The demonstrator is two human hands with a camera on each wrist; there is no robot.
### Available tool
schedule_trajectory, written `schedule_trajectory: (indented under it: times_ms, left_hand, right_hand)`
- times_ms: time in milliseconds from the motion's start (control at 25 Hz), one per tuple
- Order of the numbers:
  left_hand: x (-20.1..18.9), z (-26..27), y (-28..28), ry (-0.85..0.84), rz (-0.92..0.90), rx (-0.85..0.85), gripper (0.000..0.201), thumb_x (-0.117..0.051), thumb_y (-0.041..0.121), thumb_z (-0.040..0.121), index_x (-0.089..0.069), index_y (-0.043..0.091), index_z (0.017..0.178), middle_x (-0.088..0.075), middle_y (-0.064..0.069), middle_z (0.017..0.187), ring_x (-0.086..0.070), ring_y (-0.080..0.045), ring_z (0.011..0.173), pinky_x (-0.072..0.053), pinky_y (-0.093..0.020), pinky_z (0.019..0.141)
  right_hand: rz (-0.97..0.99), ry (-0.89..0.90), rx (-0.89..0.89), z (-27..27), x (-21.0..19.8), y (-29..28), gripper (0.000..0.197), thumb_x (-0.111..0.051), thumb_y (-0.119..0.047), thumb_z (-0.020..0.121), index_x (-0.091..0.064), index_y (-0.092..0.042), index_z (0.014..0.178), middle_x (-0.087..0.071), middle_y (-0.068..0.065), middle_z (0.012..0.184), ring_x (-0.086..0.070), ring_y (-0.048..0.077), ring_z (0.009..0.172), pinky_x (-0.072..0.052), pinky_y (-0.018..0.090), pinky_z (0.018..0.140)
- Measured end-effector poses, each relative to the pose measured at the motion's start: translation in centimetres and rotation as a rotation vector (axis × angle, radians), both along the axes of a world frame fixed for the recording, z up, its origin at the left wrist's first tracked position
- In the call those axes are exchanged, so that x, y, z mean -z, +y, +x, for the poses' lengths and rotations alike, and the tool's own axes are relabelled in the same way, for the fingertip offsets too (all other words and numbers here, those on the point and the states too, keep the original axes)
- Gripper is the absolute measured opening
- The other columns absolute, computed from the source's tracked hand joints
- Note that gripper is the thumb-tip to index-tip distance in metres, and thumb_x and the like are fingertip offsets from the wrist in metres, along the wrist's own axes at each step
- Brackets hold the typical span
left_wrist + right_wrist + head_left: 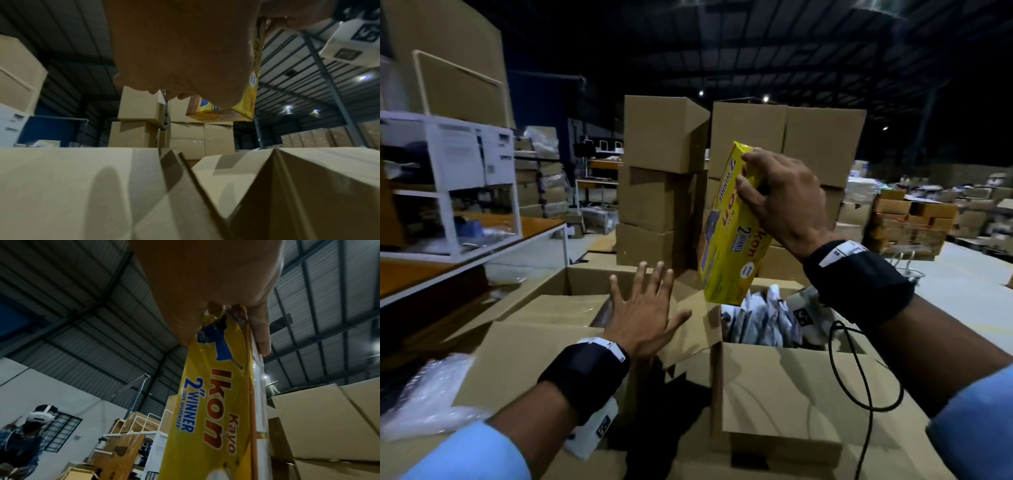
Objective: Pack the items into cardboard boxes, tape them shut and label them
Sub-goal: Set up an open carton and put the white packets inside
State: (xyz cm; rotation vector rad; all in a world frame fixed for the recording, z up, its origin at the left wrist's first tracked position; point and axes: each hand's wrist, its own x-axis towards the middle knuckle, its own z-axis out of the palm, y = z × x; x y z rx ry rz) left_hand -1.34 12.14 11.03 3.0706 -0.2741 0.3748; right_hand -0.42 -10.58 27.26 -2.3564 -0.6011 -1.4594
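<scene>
The right hand [780, 202] grips a yellow box [732, 233] by its upper end, fingers curled over the top edge and the thumb on the printed face. The box hangs upright, slightly tilted, in the air above the gap between two open cardboard boxes. From the right wrist view the print on the yellow box [218, 410] reads "Kayo Ikon 2" Winner Tape Dispenser", with a drawing of a blue dispenser near the fingers [261, 331].

The left hand [647, 315] is open, fingers spread and straight, palm down. It hovers over or rests on an upright flap [685, 329] that stands between the left open box [544, 318] and the right open box [784, 387]; whether it actually touches the flap I cannot tell. In the left wrist view the palm [180, 53] fills the top of the picture, with the lower end of the yellow box [222, 112] beyond it and taped cardboard flaps [170, 170] below.

The right open box holds white plastic packets [760, 322] standing on edge. A black cable [859, 377] loops over its near flap. Behind both boxes stand stacks of closed cardboard boxes [661, 178]. A white shelf [448, 178] stands to the left, and bubble wrap [424, 397] lies at the lower left. The right wrist view shows another person wearing a white headset [39, 417] in the background
</scene>
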Motion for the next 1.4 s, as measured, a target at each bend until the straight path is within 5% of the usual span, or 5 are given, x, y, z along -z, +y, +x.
schedule_trajectory:
  times_ms: [320,560,840,1120,1400]
  left_hand:
    - [2.9,1.2,11.3,0.050,0.005,-0.095,0.086,-0.007,0.070,0.094,0.004,0.017,0.160,0.016,-0.001,0.167,0.019,-0.025,0.153,0.008,-0.065,0.118]
    - [4.7,2.7,16.9,0.077,0.001,0.005,0.114,0.021,0.081,0.072,0.004,0.011,0.160,0.012,-0.007,0.168,0.008,-0.026,0.155,-0.001,-0.050,0.124]
    - [5.9,2.7,18.1,0.084,0.013,0.052,0.094,-0.008,0.077,0.092,0.001,0.014,0.161,0.002,-0.009,0.169,-0.019,-0.034,0.151,-0.020,-0.048,0.120]
    - [6.2,2.9,18.0,0.061,0.049,0.065,0.090,-0.012,0.077,0.093,-0.003,0.018,0.161,-0.010,-0.009,0.168,-0.021,-0.039,0.150,-0.022,-0.051,0.118]
    - [6.4,2.9,18.1,0.013,0.043,0.133,0.093,-0.015,0.074,0.094,-0.007,0.010,0.160,-0.011,-0.010,0.168,-0.019,-0.027,0.152,-0.021,-0.048,0.120]
  right_hand:
    - [0.043,0.050,-0.058,2.8,1.5,10.6,0.047,-0.051,-0.053,0.096,-0.060,-0.023,0.131,-0.065,0.003,0.131,-0.064,0.026,0.111,-0.058,0.047,0.081]
    - [0.046,0.100,-0.063,4.5,3.5,16.8,0.049,-0.048,-0.054,0.096,-0.058,-0.022,0.131,-0.067,0.004,0.126,-0.067,0.026,0.102,-0.058,0.047,0.083]
    - [-0.071,0.207,0.056,3.5,6.5,20.5,0.042,-0.053,-0.051,0.098,-0.058,-0.023,0.130,-0.064,0.005,0.129,-0.060,0.029,0.115,-0.056,0.046,0.085]
    - [-0.223,0.455,0.114,2.1,11.2,22.8,0.046,-0.052,-0.051,0.098,-0.053,-0.024,0.135,-0.056,0.003,0.138,-0.050,0.028,0.126,-0.053,0.047,0.089]
    - [-0.404,0.666,0.100,2.3,18.0,23.9,0.039,-0.054,-0.047,0.096,-0.056,-0.022,0.127,-0.057,0.002,0.137,-0.051,0.029,0.121,-0.052,0.044,0.087]
